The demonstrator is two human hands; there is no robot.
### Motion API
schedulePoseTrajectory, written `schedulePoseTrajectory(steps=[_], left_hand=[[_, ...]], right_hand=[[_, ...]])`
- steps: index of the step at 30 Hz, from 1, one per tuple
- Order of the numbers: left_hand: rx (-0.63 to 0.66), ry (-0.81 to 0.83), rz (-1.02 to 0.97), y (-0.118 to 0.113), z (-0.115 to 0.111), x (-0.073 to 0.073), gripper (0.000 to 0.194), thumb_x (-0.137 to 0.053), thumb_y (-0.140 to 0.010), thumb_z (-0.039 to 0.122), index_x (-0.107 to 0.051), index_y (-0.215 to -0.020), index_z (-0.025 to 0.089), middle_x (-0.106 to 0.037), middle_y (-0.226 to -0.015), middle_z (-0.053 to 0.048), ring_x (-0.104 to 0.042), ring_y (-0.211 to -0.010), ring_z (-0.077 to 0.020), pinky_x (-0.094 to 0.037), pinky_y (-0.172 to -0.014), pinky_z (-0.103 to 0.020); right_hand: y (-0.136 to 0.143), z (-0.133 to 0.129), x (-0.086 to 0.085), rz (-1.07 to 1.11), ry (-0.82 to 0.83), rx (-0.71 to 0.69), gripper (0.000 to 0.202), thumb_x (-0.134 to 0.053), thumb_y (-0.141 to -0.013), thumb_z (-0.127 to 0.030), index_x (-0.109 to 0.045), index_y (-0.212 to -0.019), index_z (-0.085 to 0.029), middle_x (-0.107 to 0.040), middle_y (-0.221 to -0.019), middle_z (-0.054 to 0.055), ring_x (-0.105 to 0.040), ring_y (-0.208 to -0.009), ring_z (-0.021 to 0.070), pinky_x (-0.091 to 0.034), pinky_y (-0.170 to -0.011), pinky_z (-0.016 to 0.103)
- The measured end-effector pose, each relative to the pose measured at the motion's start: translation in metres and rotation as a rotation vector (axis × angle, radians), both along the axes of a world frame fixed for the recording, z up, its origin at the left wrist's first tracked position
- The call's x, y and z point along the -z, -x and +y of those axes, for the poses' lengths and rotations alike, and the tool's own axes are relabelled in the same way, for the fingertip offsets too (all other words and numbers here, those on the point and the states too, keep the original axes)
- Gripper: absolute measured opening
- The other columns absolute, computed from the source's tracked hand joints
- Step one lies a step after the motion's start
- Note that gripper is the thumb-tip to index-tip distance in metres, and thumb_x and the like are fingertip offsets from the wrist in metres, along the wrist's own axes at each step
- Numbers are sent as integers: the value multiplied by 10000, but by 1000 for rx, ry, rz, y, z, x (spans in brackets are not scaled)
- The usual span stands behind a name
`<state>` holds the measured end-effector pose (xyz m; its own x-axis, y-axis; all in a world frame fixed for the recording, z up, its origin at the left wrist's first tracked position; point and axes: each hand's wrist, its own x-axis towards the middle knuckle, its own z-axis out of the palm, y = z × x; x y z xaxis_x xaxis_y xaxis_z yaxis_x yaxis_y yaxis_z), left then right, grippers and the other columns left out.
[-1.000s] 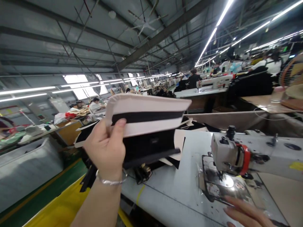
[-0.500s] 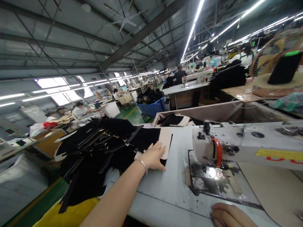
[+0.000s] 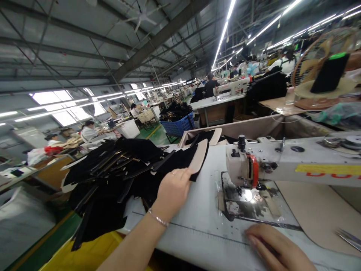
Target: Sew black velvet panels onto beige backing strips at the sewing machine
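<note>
My left hand (image 3: 174, 192), with a bracelet on its wrist, is closed on the near edge of a black fabric piece with a beige strip (image 3: 199, 154). The far end of this piece is lifted and curved above the white sewing table (image 3: 197, 218). To its left lies a heap of black fabric pieces (image 3: 113, 169), some with zippers. My right hand (image 3: 278, 244) rests on the table in front of the sewing machine (image 3: 242, 165). Its fingers are loosely bent, with a gap to the thumb, and I see nothing in it.
Tweezer-like metal tips (image 3: 348, 238) lie on a beige panel (image 3: 307, 203) at right. A beige-lined bin (image 3: 254, 130) stands behind the machine. A yellow container (image 3: 84, 252) is below the table's left side. Beyond are a blue basket (image 3: 177, 126), a thread cone (image 3: 328, 73) and people working.
My left hand has gone from lying flat on the fabric piece to gripping its near edge, and the piece's far end has risen. My right hand has come further into view.
</note>
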<state>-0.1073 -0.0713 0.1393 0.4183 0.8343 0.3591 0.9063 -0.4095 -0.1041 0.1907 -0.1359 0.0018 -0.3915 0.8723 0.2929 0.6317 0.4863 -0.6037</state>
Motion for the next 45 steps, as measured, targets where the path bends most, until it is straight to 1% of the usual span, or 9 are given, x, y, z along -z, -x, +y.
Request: schedulePoseTrajectory(steps=[5, 9, 13, 19, 25, 29, 33, 39, 45], left_hand=[[190, 353, 8, -21, -41, 39, 465, -600, -846, 553, -589, -1225, 284, -621, -1248, -62, -536, -1177, -282, -356, -1074, -478], [-170, 175, -28, 16, -11, 56, 453, -491, -936, 451, -508, -1342, 251, -412, -1478, -102, -322, -1387, -309, -231, -1131, -516], [-491, 91, -116, 51, 32, 48, 603, -561, -880, 478, -475, -1361, 124, -529, -1321, -221, -444, -1266, -369, -353, -1021, -478], [-505, 189, -435, 52, 64, 40, 390, -737, -728, 392, -659, -1033, 163, -682, -967, -129, -643, -940, -283, -463, -814, -346], [-487, 79, -668, 75, 39, 18, 405, -445, -931, 464, -537, -1236, 214, -677, -816, -25, -626, -541, -117, -474, -554, -218], [-601, -116, -759, 123, 14, -1, 421, -524, -881, 463, -556, -1216, 210, -672, -890, -37, -614, -518, -116, -473, -505, -220], [-683, -115, -903, 156, -1, 7, 366, -641, -807, 385, -626, -1116, 188, -685, -914, -46, -583, -472, -104, -470, -454, -218], [-532, -53, -1362, 138, -17, 25, 398, -710, -775, 308, -610, -1134, 166, -629, -1095, -89, -675, -728, -164, -614, -572, -306], [-358, 21, -1554, 93, -40, 14, 417, -722, -777, 328, -612, -1153, 185, -595, -1194, -81, -652, -913, -194, -635, -637, -301]], right_hand=[[27, 21, -13, 17, 314, 113, 452, -292, -970, -481, -598, -1224, -267, -692, -1101, 40, -652, -991, 194, -508, -880, 322], [48, 32, -12, -40, 259, 136, 457, -397, -921, -459, -547, -1289, -234, -671, -1064, 85, -659, -875, 255, -523, -759, 410], [55, 26, -6, -52, 154, 106, 421, -392, -923, -404, -556, -1266, -226, -574, -1231, 109, -584, -1072, 260, -471, -901, 428], [54, 17, -8, -69, 59, -44, 494, -568, -839, -445, -509, -1309, -304, -506, -1379, 21, -437, -1269, 244, -327, -1078, 441], [59, 13, -15, -105, 39, -100, 678, -678, -749, -430, -447, -1369, -282, -471, -1428, 47, -417, -1273, 302, -311, -1057, 522], [66, 14, -16, -69, 62, -114, 665, -623, -792, -467, -426, -1409, -317, -490, -1408, 52, -394, -1259, 350, -283, -1036, 587], [72, 17, -17, 35, 128, -91, 535, -619, -786, -499, -587, -1271, -278, -537, -1341, 92, -383, -1243, 397, -261, -1022, 636], [86, 20, -26, 374, 377, -44, 447, -549, -830, -563, -645, -1140, -255, -607, -1201, 95, -511, -1159, 307, -340, -1055, 536], [110, 35, -31, 826, 796, 2, 593, -275, -917, -633, -482, -1271, -205, -653, -1149, 129, -678, -907, 246, -575, -712, 416]])
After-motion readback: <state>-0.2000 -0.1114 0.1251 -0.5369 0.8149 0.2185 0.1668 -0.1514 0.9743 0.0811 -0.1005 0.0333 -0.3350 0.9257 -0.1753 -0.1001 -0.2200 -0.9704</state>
